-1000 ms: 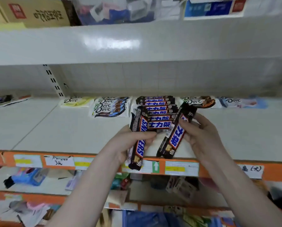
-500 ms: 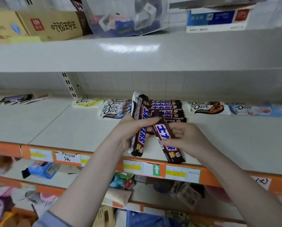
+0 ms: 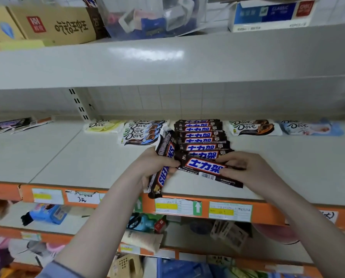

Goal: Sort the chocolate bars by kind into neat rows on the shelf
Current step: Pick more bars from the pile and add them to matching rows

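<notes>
on the white metal shelf [image 3: 71, 157], the pale yellow-green dove bar [image 3: 103, 126] lay at the back left, with a stack of blue-and-white dove bars [image 3: 142, 132] just beside it, each kind apparently kept in its own pile. the left hand [image 3: 153, 167] curled round a dark brown snickers bar [image 3: 163, 167] held nearly upright, seemingly kept in reserve as the next to go down. behind the hands ran the overlapping row of brown snickers bars [image 3: 200, 137], printed faces up. the right hand [image 3: 246, 169] pinched another brown snickers bar [image 3: 207, 170] by its right end, crosswise at the row's near end, probably to lengthen it. further right lay brown-and-white dove bars [image 3: 254, 127] and a light blue dove bar [image 3: 308, 128].
</notes>
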Demonstrator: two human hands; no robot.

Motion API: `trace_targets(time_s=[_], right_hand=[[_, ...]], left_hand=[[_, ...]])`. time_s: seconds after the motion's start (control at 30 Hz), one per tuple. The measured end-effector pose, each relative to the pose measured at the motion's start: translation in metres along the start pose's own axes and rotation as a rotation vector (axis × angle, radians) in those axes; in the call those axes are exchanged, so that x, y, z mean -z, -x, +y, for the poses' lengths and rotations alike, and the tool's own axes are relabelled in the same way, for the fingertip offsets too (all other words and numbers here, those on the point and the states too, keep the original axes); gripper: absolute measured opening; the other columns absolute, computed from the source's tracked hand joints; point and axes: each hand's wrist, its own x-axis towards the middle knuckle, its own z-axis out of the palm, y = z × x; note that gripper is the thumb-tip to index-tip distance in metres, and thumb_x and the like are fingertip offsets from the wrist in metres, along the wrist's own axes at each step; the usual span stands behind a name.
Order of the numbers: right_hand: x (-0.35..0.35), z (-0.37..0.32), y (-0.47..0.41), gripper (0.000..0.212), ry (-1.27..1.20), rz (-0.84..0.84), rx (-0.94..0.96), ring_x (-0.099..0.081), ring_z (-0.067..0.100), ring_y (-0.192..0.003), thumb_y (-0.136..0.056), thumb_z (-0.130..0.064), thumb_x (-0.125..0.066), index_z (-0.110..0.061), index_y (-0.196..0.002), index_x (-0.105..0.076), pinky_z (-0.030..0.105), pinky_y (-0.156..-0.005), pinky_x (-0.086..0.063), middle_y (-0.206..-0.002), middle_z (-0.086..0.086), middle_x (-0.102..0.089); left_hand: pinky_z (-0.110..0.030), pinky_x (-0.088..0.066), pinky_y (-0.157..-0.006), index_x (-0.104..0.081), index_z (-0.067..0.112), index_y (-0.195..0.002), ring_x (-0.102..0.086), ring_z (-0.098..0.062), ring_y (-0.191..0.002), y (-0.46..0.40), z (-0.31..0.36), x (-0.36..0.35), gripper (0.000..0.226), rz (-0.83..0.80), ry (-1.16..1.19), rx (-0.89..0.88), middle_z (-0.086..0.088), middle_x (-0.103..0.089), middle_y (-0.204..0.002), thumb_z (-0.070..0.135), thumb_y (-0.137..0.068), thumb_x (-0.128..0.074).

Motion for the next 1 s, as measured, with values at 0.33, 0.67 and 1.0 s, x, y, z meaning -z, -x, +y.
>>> trace_targets(time_s=[0.33,0.67,1.0], right_hand=[[0.000,0.009,-0.020,0.031,0.281,0.129,0.110,-0.053,0.014,-0.099,-0.076,-0.015,-0.070,-0.025,-0.105,-0.067,0.024,-0.088,-0.040,-0.103,0.000,-0.055],[0.001,0.027,-0.027,0.044,0.521,0.063,0.248,-0.043,0.011,-0.100,-0.078,-0.025,-0.070,-0.028,-0.120,-0.058,0.020,-0.088,-0.032,-0.104,-0.006,-0.045],[-0.005,0.028,-0.025,0.045,0.590,0.114,0.298,-0.048,0.017,-0.103,-0.077,-0.024,-0.070,-0.025,-0.121,-0.059,0.021,-0.087,-0.032,-0.111,0.003,-0.053]], left_hand=[[-0.024,-0.055,-0.053,-0.062,-0.002,-0.092,-0.063,-0.015,-0.050,-0.017,0.001,0.003,0.012,-0.085,-0.061,0.075,-0.012,-0.069,-0.065,-0.004,-0.080,-0.064],[-0.025,-0.055,-0.051,-0.062,0.000,-0.095,-0.063,-0.013,-0.048,-0.023,-0.001,0.005,0.014,-0.049,-0.046,0.073,-0.012,-0.069,-0.067,-0.001,-0.081,-0.065],[-0.028,-0.054,-0.056,-0.062,0.002,-0.084,-0.061,-0.019,-0.056,-0.026,0.000,0.005,0.007,0.025,0.026,0.025,-0.013,-0.066,-0.066,-0.001,-0.079,-0.067]])
